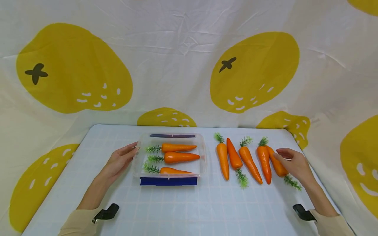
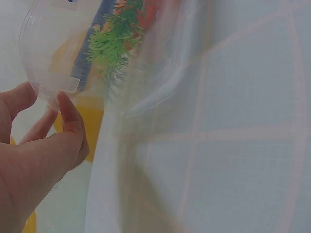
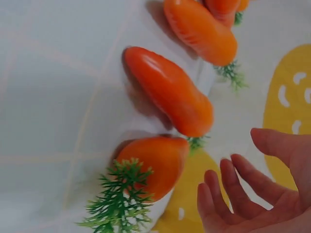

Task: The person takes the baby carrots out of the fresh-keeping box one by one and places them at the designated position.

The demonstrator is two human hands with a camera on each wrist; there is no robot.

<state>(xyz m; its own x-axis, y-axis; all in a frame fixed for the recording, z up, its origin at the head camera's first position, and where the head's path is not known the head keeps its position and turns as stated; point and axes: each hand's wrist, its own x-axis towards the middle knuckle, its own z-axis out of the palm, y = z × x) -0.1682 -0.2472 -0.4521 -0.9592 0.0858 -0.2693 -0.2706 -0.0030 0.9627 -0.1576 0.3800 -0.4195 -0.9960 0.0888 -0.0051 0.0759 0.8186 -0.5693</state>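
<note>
A clear plastic container [image 1: 202, 144] with dark blue clips holds three carrots [image 1: 180, 157] with green tops, lying with their tips to the right. My left hand [image 1: 120, 161] pinches the container's left rim; in the left wrist view its thumb and fingers meet at the clear corner. Several more carrots [image 1: 222, 160] lie in a row to the right of the container. Above the rightmost carrot [image 1: 279, 165] hovers my right hand [image 1: 296, 164], its fingers loosely spread and holding nothing. That carrot [image 3: 158, 167] points its leafy top toward me, and my fingertips are just beside it in the right wrist view.
A white table [image 1: 165, 209] with a faint grid bears everything. Behind it hangs a pale cloth [image 1: 171, 65] printed with yellow fruit. A blue clip flap [image 1: 168, 181] hangs out at the container's front side.
</note>
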